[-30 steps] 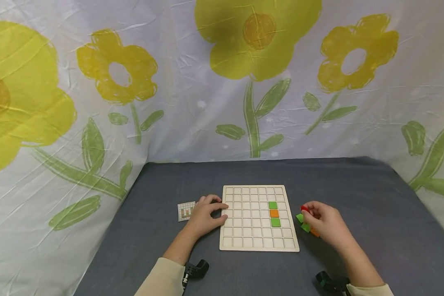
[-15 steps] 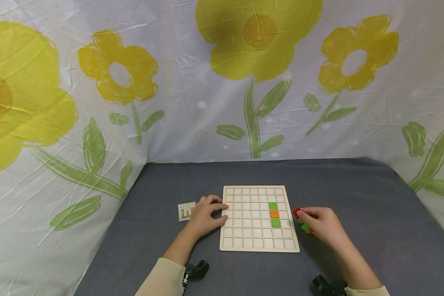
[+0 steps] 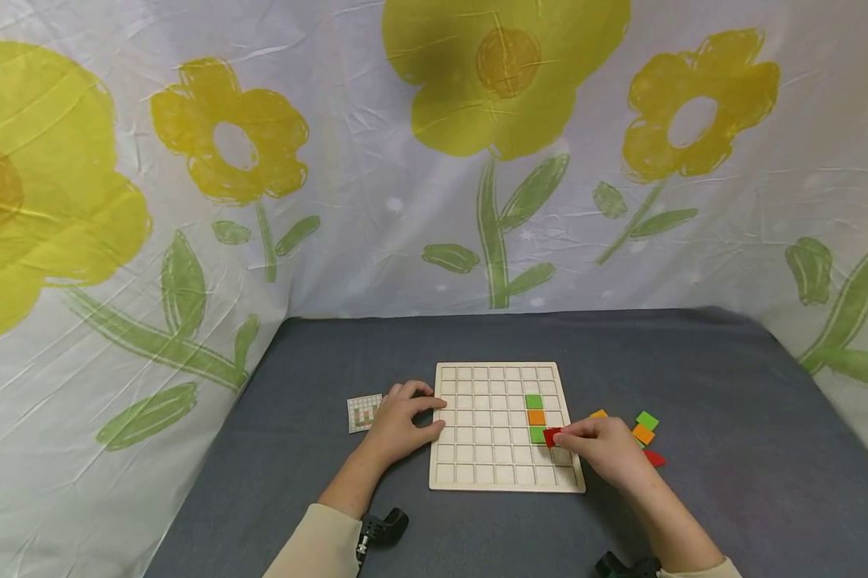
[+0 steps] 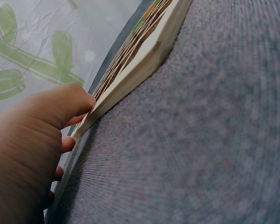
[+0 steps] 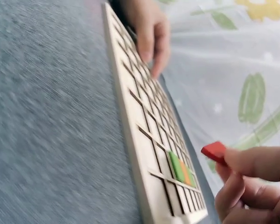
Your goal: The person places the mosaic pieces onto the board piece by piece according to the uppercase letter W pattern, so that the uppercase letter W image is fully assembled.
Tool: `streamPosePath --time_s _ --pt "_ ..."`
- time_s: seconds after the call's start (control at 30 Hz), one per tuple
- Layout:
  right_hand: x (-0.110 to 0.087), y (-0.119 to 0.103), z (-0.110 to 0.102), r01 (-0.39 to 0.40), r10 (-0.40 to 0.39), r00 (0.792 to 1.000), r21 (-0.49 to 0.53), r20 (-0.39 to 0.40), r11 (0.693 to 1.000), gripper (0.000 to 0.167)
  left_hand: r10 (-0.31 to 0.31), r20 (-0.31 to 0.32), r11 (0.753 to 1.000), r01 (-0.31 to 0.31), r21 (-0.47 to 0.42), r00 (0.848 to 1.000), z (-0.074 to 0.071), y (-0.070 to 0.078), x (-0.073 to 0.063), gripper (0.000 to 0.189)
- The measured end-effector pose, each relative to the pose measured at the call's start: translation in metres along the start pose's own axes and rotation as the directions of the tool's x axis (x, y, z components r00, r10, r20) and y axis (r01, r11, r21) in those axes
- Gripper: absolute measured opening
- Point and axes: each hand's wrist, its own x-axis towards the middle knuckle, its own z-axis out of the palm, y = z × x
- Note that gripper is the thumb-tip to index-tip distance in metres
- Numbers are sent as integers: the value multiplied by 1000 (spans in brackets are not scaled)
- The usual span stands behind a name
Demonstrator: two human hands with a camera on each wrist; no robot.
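Observation:
My right hand [image 3: 609, 453] pinches a red square tile [image 3: 550, 437] between thumb and fingertips, over the right part of a pale wooden grid board [image 3: 477, 474]. In the right wrist view the red tile [image 5: 214, 151] is held above the board surface, apart from it. A green tile [image 3: 533, 400], an orange tile [image 3: 536, 417] and a second green tile [image 3: 538, 434] sit in one column of cells. My left hand [image 3: 397, 425] rests at the board's left edge, thumb and index finger apart; in the left wrist view its thumb touches the wooden rim [image 4: 130, 77].
Right of the board lie several loose tiles, among them an orange tile [image 3: 598, 414], a green tile [image 3: 647, 420] and a red tile [image 3: 654, 457], partly behind the right hand. A small printed grid card [image 3: 362, 413] lies beside the left hand on the dark cloth [image 3: 318, 361].
The right hand has carried the red tile left from the loose pile to above the board, uncovering more loose tiles. The left hand and board have stayed put.

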Motion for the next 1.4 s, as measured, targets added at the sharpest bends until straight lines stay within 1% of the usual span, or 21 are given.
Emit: streamPosePath --time_s 0.2,0.3,0.43,0.57,0.73,0.83,0.87,0.97,1.07,1.13,1.2,1.27,1.33,1.4 --pt "-1 2 16 -1 1 1000 -62 5 998 17 1 -4 1000 -1 9 1000 1 -1 -1 29" --pt "-2 2 21 -5 4 1000 -111 -9 994 18 -2 4 1000 2 10 1000 1 -1 0 29" --pt "-3 3 25 -23 17 999 -155 -37 988 18 -1 -3 1000 1 13 1000 2 -2 1 29" --pt "-3 4 26 -38 27 998 -198 -58 980 22 -5 -8 1000 5 16 1000 3 -2 1 29" --pt "-5 4 28 -40 19 996 -249 -86 968 24 -2 -4 1000 2 12 1000 2 -2 1 29" --pt "-6 2 28 4 -35 994 -297 -100 955 17 4 -10 1000 -4 10 1000 2 -1 1 29" --pt "-6 2 27 25 -56 994 -309 -91 951 14 8 -15 1000 -7 10 1000 2 -1 1 29" --pt "-6 1 26 93 -112 993 -334 -37 938 15 20 -24 1000 -20 15 1000 2 -1 1 28" --pt "-7 1 27 124 -127 992 -346 14 930 18 30 -30 999 -29 18 999 3 -2 1 28" --pt "-6 1 27 129 -134 991 -370 14 920 16 30 -31 999 -30 16 999 3 -2 1 27" --pt "-6 2 28 127 -141 990 -395 -5 910 14 27 -30 1000 -27 12 999 2 -2 1 28" --pt "-6 2 29 137 -161 987 -421 -23 897 16 24 -25 1000 -23 7 999 2 -1 1 28" --pt "-5 2 31 162 -194 981 -436 -29 885 19 21 -23 1000 -21 5 1000 1 0 0 28" --pt "-4 2 33 210 -244 970 -447 -18 870 24 21 -21 1000 -21 2 1000 0 0 0 28"
